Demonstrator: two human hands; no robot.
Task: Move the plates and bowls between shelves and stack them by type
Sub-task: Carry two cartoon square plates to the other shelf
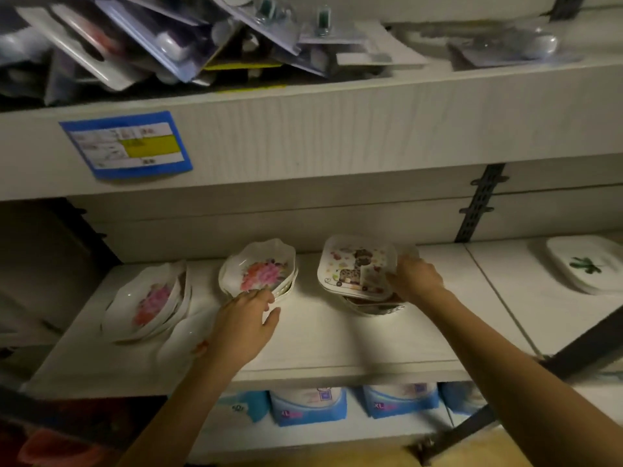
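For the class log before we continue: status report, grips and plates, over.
Left grip open, at floral bowls. Right grip holds cartoon plate atop its stack. Nothing in the way.

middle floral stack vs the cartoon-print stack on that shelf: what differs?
Rim: the floral bowl stack is wavy-edged, while the cartoon plate stack is topped by a rounded square.
Print: pink flowers versus a cartoon animal.
Handling: the left hand lies open at the floral bowl stack's near edge. The right hand grips the cartoon plate stack's tilted top plate.
Shared: both are white and sit on the same shelf.
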